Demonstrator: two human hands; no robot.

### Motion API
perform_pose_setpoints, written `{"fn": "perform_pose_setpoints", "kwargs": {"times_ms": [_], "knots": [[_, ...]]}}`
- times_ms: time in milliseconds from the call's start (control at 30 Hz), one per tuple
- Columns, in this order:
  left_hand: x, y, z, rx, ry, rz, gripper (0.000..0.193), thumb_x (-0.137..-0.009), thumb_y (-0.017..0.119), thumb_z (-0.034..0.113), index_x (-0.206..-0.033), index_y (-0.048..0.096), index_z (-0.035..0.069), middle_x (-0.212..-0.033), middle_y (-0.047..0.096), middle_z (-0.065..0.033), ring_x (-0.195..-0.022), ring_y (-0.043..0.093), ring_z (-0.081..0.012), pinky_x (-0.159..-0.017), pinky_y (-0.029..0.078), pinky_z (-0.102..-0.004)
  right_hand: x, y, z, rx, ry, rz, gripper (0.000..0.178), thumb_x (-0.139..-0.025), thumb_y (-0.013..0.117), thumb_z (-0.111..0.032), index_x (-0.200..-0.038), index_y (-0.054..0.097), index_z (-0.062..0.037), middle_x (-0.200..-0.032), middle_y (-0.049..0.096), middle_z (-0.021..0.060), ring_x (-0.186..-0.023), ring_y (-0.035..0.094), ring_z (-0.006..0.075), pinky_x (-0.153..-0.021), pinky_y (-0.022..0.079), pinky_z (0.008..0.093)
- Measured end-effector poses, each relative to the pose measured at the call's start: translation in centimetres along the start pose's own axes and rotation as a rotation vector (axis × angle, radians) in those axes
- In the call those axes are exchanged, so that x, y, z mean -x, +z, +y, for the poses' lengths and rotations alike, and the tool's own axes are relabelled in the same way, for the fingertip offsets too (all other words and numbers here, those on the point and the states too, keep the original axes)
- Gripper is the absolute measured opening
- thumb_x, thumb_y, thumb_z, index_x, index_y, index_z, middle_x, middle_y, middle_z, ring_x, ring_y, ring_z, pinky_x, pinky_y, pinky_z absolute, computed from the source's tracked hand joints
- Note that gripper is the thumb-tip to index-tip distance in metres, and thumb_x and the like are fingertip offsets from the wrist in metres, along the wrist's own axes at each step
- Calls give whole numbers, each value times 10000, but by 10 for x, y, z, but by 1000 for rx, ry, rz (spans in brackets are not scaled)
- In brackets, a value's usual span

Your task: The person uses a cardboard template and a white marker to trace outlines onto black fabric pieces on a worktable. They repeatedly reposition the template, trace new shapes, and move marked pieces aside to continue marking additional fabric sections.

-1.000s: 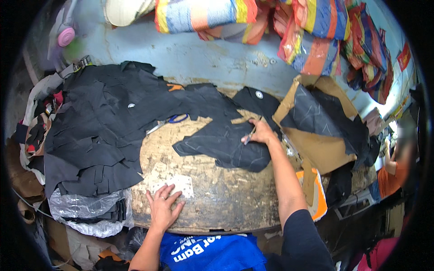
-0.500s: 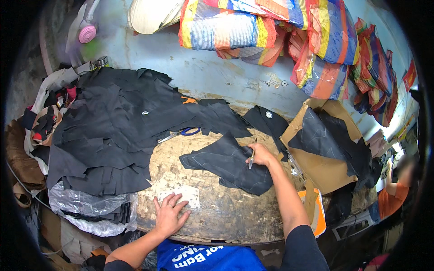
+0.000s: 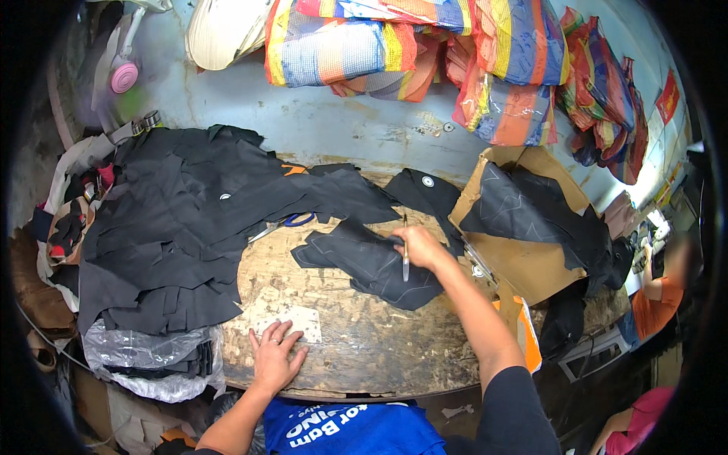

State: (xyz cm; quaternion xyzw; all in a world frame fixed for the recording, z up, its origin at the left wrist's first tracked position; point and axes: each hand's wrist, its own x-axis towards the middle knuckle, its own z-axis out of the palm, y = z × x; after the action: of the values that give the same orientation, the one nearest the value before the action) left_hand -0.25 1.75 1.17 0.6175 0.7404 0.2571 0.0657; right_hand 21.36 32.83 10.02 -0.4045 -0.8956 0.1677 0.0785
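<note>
My left hand [image 3: 277, 359] lies on the worn wooden tabletop [image 3: 364, 345], palm down with its fingers apart. Its fingertips rest by a pale, speckled patch [image 3: 305, 321] on the wood. Farther right, my right hand [image 3: 426, 249] is closed around a slim pen [image 3: 406, 258], which stands nearly upright in this view. Beneath that hand are black cut material pieces [image 3: 371, 265], overlapping and marked with thin pale outlines. Whether the pen's tip touches them, I cannot tell. Blue-handled scissors [image 3: 299, 220] lie beyond the pieces, their blades partly showing.
A large heap of black material [image 3: 167, 220] covers the table's left side. An opened cardboard box [image 3: 523, 262] with black pieces stands at right. Below the heap sits a plastic-wrapped stack [image 3: 152, 356]. Striped mesh bags [image 3: 409, 53] hang above. Another person [image 3: 658, 303] is at far right.
The whole view has shifted, so most things appear farther left. The pen has turned from a slant to nearly upright in my right hand. My left hand stays flat on the table.
</note>
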Motion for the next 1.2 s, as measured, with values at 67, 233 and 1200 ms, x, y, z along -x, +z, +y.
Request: {"fn": "perform_pose_setpoints", "kwargs": {"times_ms": [67,233,1200], "knots": [[0,0,0,7,-1,6,308,-777,677,308,-1041,676,150,-1242,553,-78,-1228,433,-283,-1036,146,-663,12,20,-2,233,-144,157,312,-716,663,-42,-1022,651,-101,-948,654,190,-857,625,379,-761,501,423],[0,1,2,-4,12,32,306,-753,700,274,-1026,670,139,-1215,563,-74,-1215,444,-290,-1023,167,-655,72,48,-57,419,-505,370,277,-749,576,-70,-1011,627,-141,-917,669,126,-684,633,251,-605,524,373],[-84,19,76,371,160,91,582,-799,642,512,-1110,574,24,-1173,527,-196,-1144,466,-359,-986,349,-501,142,-167,76,86,175,1410,319,-932,583,-238,-1058,597,55,-1008,641,144,-916,609,240,-819,486,347]]}}
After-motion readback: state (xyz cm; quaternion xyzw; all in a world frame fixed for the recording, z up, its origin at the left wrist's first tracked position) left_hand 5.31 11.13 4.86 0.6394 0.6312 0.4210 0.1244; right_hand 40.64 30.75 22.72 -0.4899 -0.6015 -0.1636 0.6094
